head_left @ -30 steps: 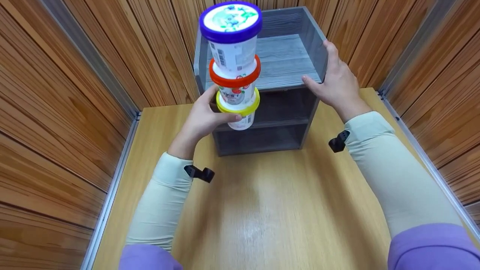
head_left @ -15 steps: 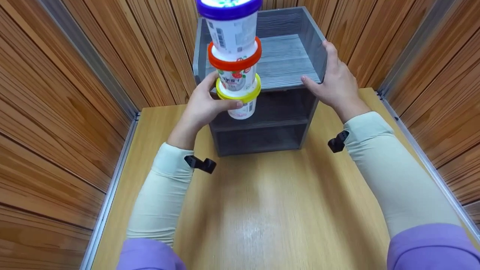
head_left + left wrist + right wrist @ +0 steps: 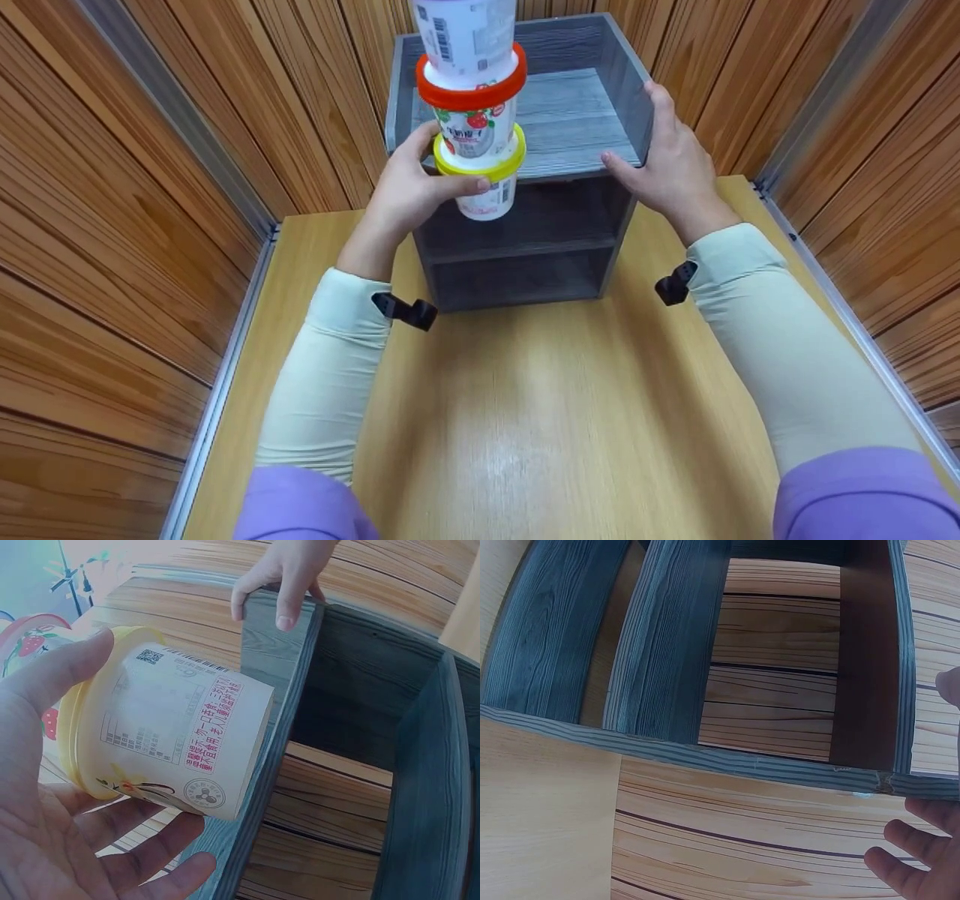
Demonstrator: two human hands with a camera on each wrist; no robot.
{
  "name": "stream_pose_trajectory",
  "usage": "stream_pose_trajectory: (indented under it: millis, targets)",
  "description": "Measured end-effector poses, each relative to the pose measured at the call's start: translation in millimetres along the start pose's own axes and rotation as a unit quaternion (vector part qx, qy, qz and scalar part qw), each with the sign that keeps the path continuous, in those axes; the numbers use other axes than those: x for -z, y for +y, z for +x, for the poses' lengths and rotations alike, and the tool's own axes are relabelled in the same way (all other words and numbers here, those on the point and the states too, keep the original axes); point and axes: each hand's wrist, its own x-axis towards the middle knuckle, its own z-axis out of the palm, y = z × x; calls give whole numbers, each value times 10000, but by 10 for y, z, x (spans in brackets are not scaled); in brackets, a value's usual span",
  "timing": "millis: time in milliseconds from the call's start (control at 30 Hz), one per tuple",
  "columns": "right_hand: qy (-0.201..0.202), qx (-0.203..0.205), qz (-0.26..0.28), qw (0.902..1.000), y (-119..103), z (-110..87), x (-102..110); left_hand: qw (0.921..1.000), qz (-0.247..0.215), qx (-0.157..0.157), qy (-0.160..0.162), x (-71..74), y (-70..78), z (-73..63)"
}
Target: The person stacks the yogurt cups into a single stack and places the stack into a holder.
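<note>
My left hand (image 3: pixel 409 184) grips the lowest of three stacked white paper tubs, a yellow-rimmed tub (image 3: pixel 487 201), with the thumb on its near side. A red-rimmed tub (image 3: pixel 471 139) with strawberry prints stands on it. The top tub (image 3: pixel 472 41) is cut off by the frame's upper edge. Held in the air, the stack overlaps the front of the grey wooden shelf (image 3: pixel 574 112). In the left wrist view the yellow-rimmed tub's base (image 3: pixel 255 750) lies in front of a shelf panel. My right hand (image 3: pixel 679 161) holds the shelf's right side panel between thumb and fingers.
The shelf has a top tray with raised sides and two compartments below. It stands at the back of a light wooden tabletop (image 3: pixel 510 420). Wood-slat walls (image 3: pixel 150 187) enclose the left, right and back. In the left wrist view, blurred stands (image 3: pixel 67 577) appear beyond.
My left hand has raised the stack and shifted it slightly right; the purple-rimmed top tub has slid almost out of the head view. The right hand stays on the shelf panel.
</note>
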Motion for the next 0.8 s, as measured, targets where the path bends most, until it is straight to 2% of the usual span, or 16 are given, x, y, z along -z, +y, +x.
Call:
stream_pose_trajectory:
  millis: [400, 600, 800]
  targets:
    - [61, 60, -14, 10000, -1, 0, -4, 9997, -108, 205, 107, 13, 110, 109]
    - [99, 94, -18, 9999, 3, -8, -3, 9987, 279, 345, 266, 4, 132, 192]
    - [71, 91, -37, 9999, -2, -6, 3, 9974, 428, 433, 378, -26, 134, 281]
